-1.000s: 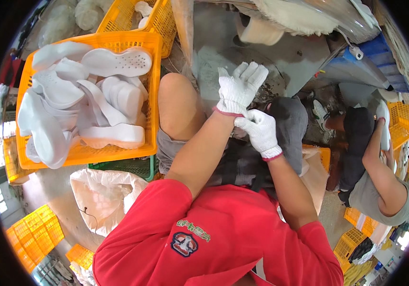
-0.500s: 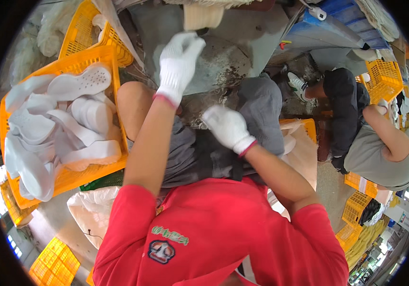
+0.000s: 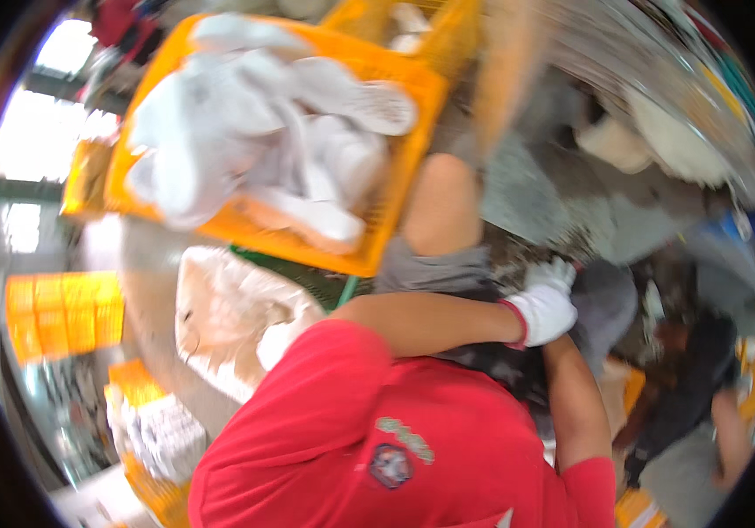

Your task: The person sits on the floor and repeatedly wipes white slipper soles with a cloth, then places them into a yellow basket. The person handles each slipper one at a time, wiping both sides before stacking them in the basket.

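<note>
Head cam's pretty blurry: left hand (image 3: 543,310) in a white glove sits over the lap, right hand hidden behind it, so can't tell either grip. Orange crate (image 3: 399,180) of white shoe soles (image 3: 245,132) sits up-left by the knee (image 3: 441,198).

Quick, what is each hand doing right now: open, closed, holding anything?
Left hand: white-gloved, over the lap; too blurred to tell open, closed or holding.
Right hand: hidden behind the left; cannot tell.
</note>
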`<state>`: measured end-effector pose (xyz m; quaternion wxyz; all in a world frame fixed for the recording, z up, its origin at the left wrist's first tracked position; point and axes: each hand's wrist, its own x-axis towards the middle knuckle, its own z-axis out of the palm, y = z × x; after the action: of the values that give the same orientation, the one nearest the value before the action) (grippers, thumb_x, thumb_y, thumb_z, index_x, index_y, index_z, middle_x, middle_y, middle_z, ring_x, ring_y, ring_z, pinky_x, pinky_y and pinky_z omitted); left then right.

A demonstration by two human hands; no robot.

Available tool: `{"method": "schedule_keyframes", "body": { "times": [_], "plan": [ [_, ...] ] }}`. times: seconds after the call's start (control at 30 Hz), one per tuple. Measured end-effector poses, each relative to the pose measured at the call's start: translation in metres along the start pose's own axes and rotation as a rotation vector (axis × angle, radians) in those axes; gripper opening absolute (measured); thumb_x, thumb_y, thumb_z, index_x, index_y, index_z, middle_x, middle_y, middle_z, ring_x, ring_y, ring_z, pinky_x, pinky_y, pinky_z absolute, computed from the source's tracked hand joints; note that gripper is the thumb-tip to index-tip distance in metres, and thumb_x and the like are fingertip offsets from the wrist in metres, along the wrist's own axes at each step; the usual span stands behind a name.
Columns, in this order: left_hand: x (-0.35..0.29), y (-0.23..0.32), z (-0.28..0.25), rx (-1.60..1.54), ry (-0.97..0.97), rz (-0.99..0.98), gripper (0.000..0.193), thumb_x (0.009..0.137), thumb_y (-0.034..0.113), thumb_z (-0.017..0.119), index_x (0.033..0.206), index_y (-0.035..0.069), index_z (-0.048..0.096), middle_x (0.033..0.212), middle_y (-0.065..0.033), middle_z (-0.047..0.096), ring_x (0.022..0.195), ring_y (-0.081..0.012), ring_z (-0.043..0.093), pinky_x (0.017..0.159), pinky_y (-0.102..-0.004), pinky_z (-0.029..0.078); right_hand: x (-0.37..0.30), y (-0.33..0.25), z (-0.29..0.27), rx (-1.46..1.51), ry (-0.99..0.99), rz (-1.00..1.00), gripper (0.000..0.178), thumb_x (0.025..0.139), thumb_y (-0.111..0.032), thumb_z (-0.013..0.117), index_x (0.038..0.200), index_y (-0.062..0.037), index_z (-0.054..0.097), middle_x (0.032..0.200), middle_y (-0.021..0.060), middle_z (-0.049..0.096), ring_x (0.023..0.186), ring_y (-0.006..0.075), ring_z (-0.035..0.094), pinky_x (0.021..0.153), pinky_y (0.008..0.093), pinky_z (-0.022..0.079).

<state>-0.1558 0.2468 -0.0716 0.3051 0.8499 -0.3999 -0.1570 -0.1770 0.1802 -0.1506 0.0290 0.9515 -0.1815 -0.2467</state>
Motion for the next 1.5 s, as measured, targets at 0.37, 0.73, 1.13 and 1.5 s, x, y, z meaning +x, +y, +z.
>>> {"method": "schedule_keyframes", "body": {
  "times": [0.37,0.73,1.13,1.5],
  "plan": [
    [-0.014,0.003,-0.063,-0.14,-0.293,0.024,0.02,0.084,0.014,0.065,0.098,0.006,0.076,0.093,-0.0245,0.076,0.094,-0.0468,0.075,0.083,-0.0557,0.059,0.039,0.009,-0.002,0.178,-0.085,0.034,0.039,0.096,-0.031,0.075,0.132,-0.0159,0.076,0.122,0.0185,0.079,0.119,0.0369,0.077,0.093,0.0534,0.062],
    [-0.015,-0.008,-0.051,-0.392,0.146,0.056,0.029,0.099,0.016,0.069,0.125,0.003,0.063,0.114,-0.0262,0.068,0.108,-0.0468,0.067,0.095,-0.051,0.055,0.079,0.051,-0.043,-3.263,-0.336,-0.36,0.04,0.112,-0.046,0.054,0.133,-0.013,0.064,0.128,0.0086,0.07,0.116,0.0319,0.067,0.104,0.0459,0.057],
    [0.01,-0.008,-0.051,-0.294,-0.088,-0.044,0.015,0.094,0.002,0.06,0.105,0.005,0.071,0.096,-0.0225,0.073,0.09,-0.0414,0.073,0.078,-0.0493,0.058,0.059,0.061,-0.03,1.071,0.169,0.056,0.062,0.102,-0.056,0.059,0.152,-0.0205,0.053,0.158,0.0034,0.052,0.152,0.033,0.04,0.125,0.0546,0.03],
    [-0.065,0.009,-0.124,-0.326,-0.364,0.087,0.019,0.092,0.012,0.065,0.109,0.007,0.072,0.094,-0.0232,0.073,0.089,-0.0461,0.074,0.078,-0.0546,0.059,-0.025,0.001,-0.091,1.925,-0.263,0.127,0.073,0.111,-0.058,0.053,0.162,-0.0046,0.052,0.101,0.0083,0.077,0.054,0.0075,0.044,0.048,0.0254,0.035]
  ]
}}
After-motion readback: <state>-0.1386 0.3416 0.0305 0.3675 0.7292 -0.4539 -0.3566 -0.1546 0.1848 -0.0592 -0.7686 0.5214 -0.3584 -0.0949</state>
